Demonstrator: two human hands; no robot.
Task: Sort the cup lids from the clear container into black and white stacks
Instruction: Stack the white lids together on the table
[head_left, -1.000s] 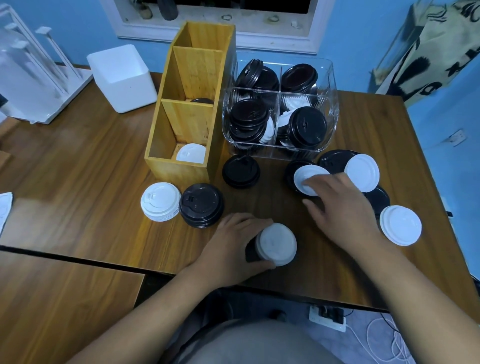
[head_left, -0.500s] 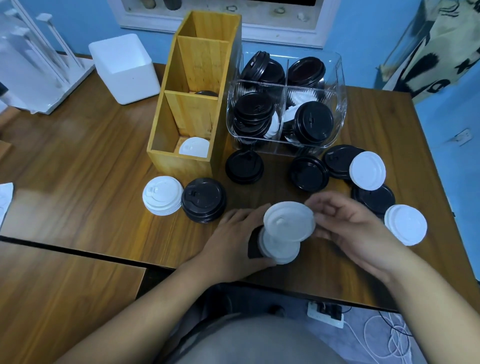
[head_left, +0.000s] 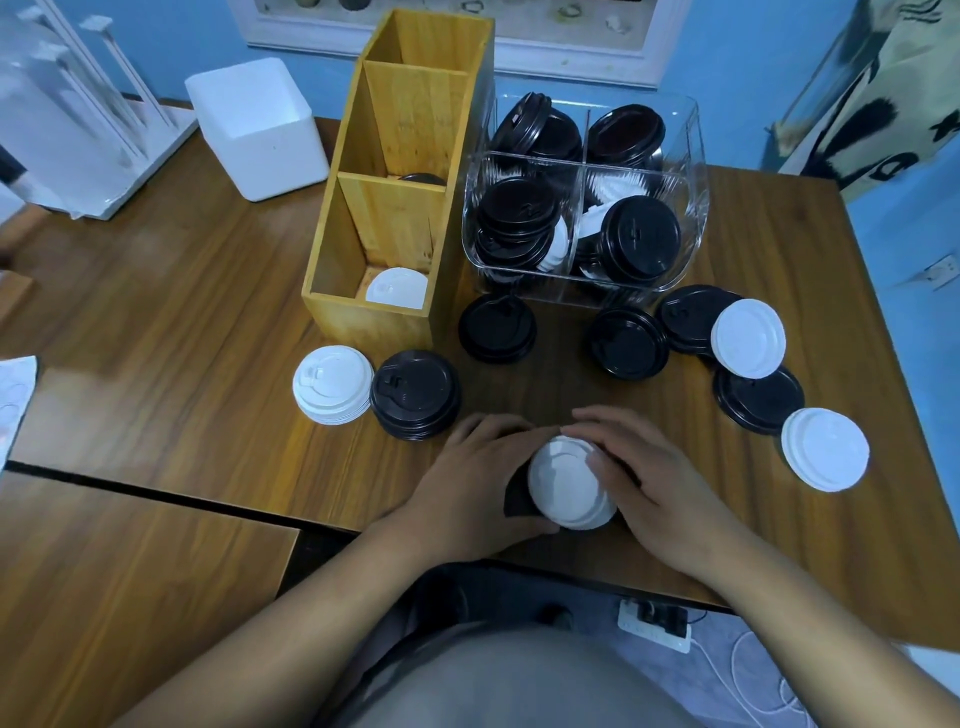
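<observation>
Lid piles (head_left: 415, 395), tabletop (head_left: 156, 312): 5 black, 4 white | left hand (head_left: 467, 483), right hand (head_left: 665, 488) fingers (head_left: 613, 431) clamp white pile (head_left: 566, 483)

Dark lid (head_left: 511, 499) mostly hidden beneath the white lid (head_left: 569, 483); rack (head_left: 78, 130) cut off at left edge.

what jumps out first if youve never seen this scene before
The left hand and right hand cup a white lid stack at the near edge of the table. Behind them, a clear container crammed with mostly black lids stands beside a wooden organizer.
</observation>
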